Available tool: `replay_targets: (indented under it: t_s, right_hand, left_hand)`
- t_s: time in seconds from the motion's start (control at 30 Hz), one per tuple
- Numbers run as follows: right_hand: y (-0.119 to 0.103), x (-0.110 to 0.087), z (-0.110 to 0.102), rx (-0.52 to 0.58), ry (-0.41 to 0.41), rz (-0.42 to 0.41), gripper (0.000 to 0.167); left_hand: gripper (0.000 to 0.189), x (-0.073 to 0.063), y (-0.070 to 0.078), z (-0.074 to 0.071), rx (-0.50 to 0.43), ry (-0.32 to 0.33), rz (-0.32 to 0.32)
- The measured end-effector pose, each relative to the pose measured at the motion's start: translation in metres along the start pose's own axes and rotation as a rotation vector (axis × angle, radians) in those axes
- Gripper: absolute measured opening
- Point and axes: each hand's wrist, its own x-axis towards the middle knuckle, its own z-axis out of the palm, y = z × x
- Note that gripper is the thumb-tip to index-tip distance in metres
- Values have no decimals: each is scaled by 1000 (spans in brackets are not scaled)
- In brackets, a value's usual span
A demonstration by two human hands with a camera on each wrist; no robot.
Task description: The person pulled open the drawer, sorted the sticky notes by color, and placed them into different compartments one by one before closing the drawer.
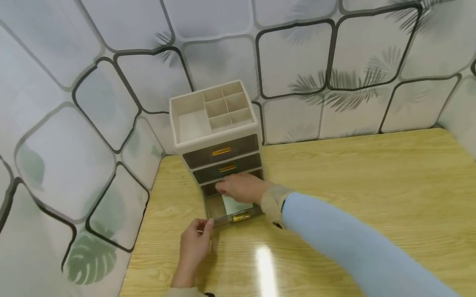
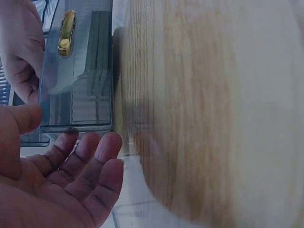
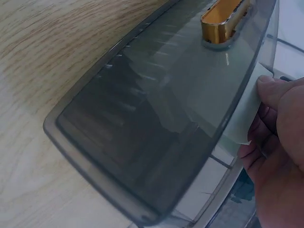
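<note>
A small cream drawer cabinet (image 1: 219,138) stands on the table with its clear grey bottom drawer (image 1: 218,221) pulled out. In that drawer lies a pale rectangular piece of paper (image 1: 238,204). My right hand (image 1: 243,188) reaches in over the drawer front; in the right wrist view its thumb and fingers pinch the paper's edge (image 3: 248,107). At the drawer's front left corner is my left hand (image 1: 196,240). The left wrist view shows its thumb at the upper edge and its fingertips (image 2: 108,145) against the lower edge, holding the corner.
Two closed drawers with gold handles (image 1: 221,151) sit above the pulled-out one. The cabinet's top tray (image 1: 192,124) is divided into several compartments. Wood-grain table (image 1: 363,192) extends to the right and front. A patterned wall covering (image 1: 210,15) stands behind and at both sides.
</note>
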Motion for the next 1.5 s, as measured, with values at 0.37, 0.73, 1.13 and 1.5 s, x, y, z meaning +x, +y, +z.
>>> replay_targets:
  t_s: [0.37, 0.73, 1.13, 1.5]
  right_hand:
    - [2, 7, 14, 2, 51, 48, 9]
    - [10, 3, 29, 59, -62, 107, 34]
    - [18, -28, 25, 80, 116, 39, 32]
    - [26, -74, 24, 56, 453, -145, 13]
  left_hand:
    - [32, 1, 1, 1, 14, 20, 15]
    - [32, -1, -1, 2, 12, 18, 17]
    - [31, -2, 0, -3, 39, 15, 53]
    - [28, 2, 9, -31, 98, 14, 69]
